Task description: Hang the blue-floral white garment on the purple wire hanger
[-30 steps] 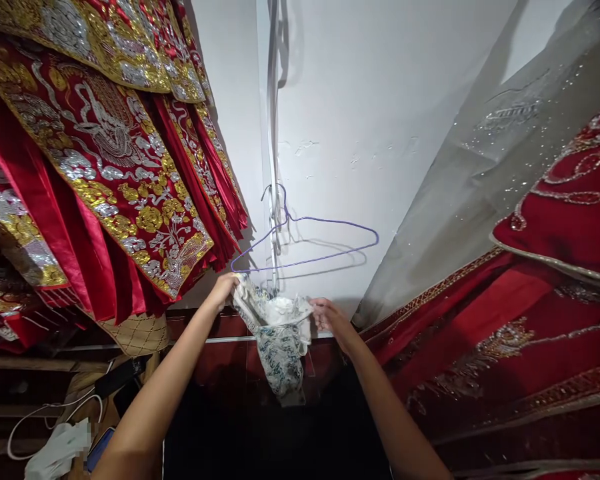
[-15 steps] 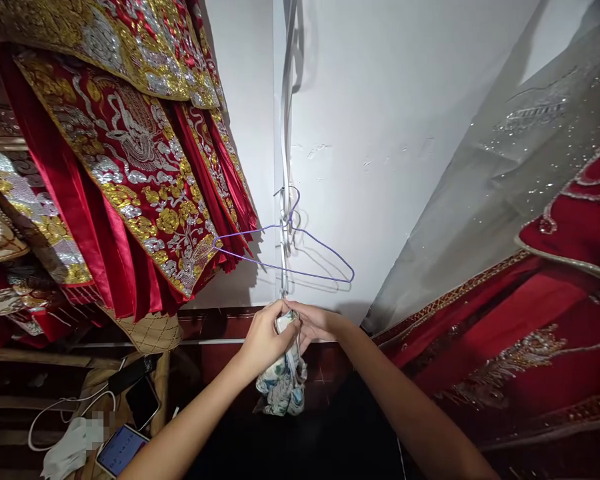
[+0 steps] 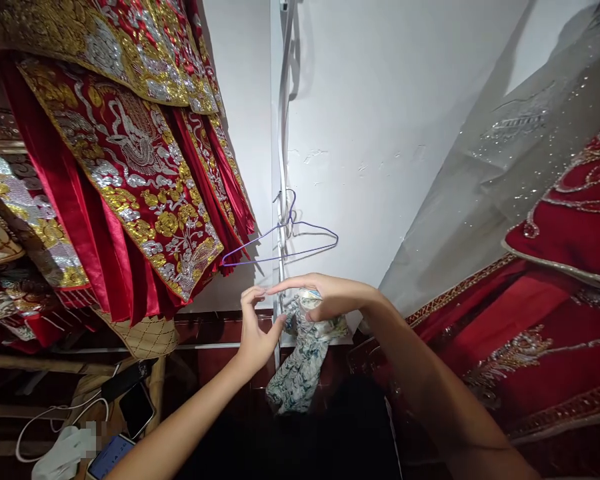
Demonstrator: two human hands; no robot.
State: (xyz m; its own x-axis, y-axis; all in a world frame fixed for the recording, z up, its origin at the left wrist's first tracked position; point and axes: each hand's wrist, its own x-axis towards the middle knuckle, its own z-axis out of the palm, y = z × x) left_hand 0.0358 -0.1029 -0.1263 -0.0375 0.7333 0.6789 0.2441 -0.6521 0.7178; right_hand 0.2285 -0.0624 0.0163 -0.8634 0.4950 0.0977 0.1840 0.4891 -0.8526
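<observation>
My right hand (image 3: 330, 298) is closed round the upper part of a white cloth (image 3: 300, 373) with a green-blue floral print. The cloth hangs bunched below that hand; what kind of garment it is, I cannot tell. My left hand (image 3: 258, 330) is just left of it, thumb and fingers apart in a curve, with nothing in its grasp. Its fingertips come close to the right fingertips, and its thumb tip is by the cloth's edge. Above both hands, a purple wire hanger (image 3: 285, 257) hangs bare from a white metal pole (image 3: 283, 127).
Red costumes (image 3: 145, 180) with gold and silver embroidery hang at left. On the right are a beaded red garment (image 3: 555, 320) and sheer grey fabric (image 3: 480, 180). A wooden stand at lower left holds a dark phone (image 3: 137, 408), a lit phone (image 3: 111, 457) and white cables.
My left hand has come off the cloth and opened. My right hand has moved right and up with the cloth, which hangs longer. The hanger has swung to a different tilt.
</observation>
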